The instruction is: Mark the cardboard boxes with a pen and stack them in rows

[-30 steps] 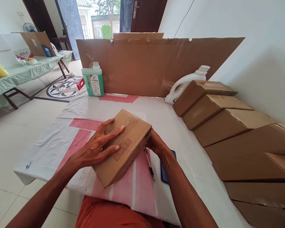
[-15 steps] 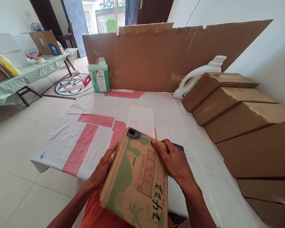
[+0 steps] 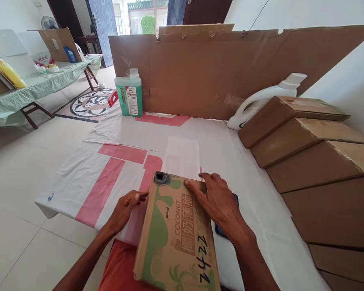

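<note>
A cardboard box [image 3: 177, 238] printed with green palms, "COCONUT" and a handwritten number lies flat at the near edge of the white and pink table cover [image 3: 115, 133], partly over my lap. My right hand [image 3: 216, 202] rests flat on the box's top right, fingers stretched out. My left hand [image 3: 125, 208] touches the box's left edge, fingers curled against its side. A dark phone [image 3: 235, 200] peeks out beside my right hand.
Several brown cartons [image 3: 309, 157] line the right side. A green liquid bottle [image 3: 129, 93] and a white jug [image 3: 261, 101] stand against an upright cardboard sheet [image 3: 218, 68] at the back. Another covered table [image 3: 33, 91] stands far left.
The box was turned from its plain brown side to its printed face and lowered flat toward me. My right hand moved on top of it; my left slid to its edge.
</note>
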{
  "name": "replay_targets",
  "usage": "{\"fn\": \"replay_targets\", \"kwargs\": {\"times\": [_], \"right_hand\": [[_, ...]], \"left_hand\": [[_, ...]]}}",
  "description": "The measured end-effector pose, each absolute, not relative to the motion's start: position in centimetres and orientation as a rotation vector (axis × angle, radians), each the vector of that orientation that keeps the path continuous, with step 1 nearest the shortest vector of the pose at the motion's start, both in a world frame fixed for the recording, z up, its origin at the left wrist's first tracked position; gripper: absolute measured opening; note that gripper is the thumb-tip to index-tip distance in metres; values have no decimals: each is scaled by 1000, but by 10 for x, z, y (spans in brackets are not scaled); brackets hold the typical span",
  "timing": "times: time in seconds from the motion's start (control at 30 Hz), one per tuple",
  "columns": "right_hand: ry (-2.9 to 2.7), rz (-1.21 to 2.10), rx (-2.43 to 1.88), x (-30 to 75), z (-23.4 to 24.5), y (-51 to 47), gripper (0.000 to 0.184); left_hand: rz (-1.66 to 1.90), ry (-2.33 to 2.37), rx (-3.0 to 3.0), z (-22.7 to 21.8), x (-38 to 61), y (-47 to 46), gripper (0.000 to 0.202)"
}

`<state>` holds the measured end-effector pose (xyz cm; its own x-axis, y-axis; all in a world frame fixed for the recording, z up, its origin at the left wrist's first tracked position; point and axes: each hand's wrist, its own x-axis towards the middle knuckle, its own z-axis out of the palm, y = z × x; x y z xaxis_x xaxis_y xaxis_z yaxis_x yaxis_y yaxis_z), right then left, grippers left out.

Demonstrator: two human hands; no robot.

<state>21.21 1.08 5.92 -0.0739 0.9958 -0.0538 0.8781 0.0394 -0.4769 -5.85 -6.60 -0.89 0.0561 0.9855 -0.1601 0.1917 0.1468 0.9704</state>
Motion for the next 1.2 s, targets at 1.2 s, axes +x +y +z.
{"fn": "replay_targets", "kwargs": {"times": [1.2], "right_hand": [[-1878,1010,-2225,269,27,-28,10]], "left_hand": [[828,1482,1249,35,-13,-1,46]]}}
